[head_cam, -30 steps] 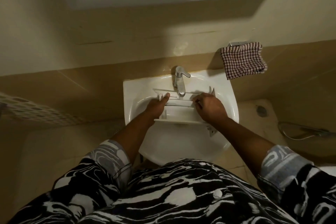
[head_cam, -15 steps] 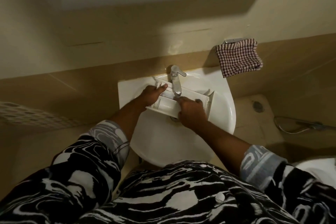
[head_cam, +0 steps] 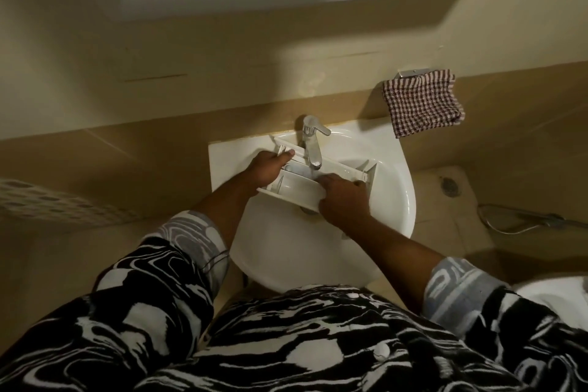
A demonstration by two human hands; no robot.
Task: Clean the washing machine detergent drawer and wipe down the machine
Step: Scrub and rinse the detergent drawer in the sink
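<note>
Crosswise, the drawer [head_cam: 291,188] lay over the sink [head_cam: 401,191] under the tap [head_cam: 311,145], its long axis running left to right. The left hand [head_cam: 266,169] gripped its left end; the right hand [head_cam: 343,199] clutched the near wall

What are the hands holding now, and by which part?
Both hold the detergent drawer. The left hand has its grip on the drawer's left end; the right hand grips its near long edge.

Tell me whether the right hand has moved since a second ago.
Yes. The right hand slid left along the drawer, from its right end toward the faucet.
</note>
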